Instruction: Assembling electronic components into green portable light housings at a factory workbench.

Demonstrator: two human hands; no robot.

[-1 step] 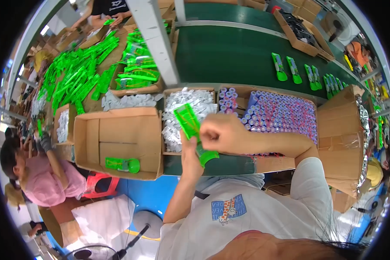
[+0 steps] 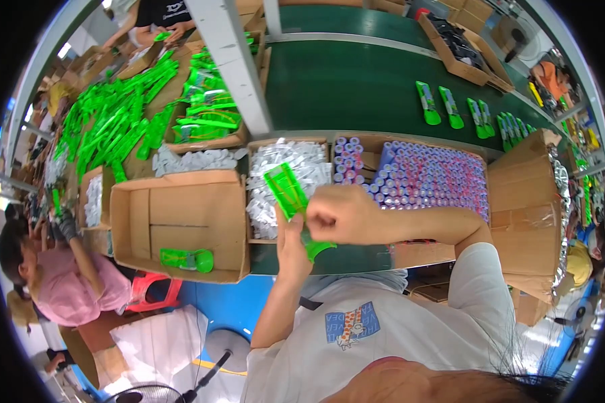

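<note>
My left hand (image 2: 292,250) grips a long green plastic housing (image 2: 286,191) with a thin yellow wire along it, held tilted over the front of the bench. Against its lower half, my right hand (image 2: 346,213) is closed in a fist; anything inside the fingers is hidden. Behind the hands lie small white plastic pieces (image 2: 292,156) heaped in a cardboard box. Purple cylindrical battery cells (image 2: 437,178) with red wires fill the box to the right. A second green housing (image 2: 187,260) lies in the wide cardboard box (image 2: 180,180) on the left.
A grey metal post (image 2: 238,67) rises beyond the boxes. Several green housings (image 2: 427,104) stand in a row on the green belt (image 2: 343,84). A tall cardboard box (image 2: 523,201) is at the right. Green parts (image 2: 117,121) are piled far left, where co-workers sit, one in pink (image 2: 74,282).
The whole scene has shifted slightly to the left in the picture. Both hands keep nearly the same pose at the green housing.
</note>
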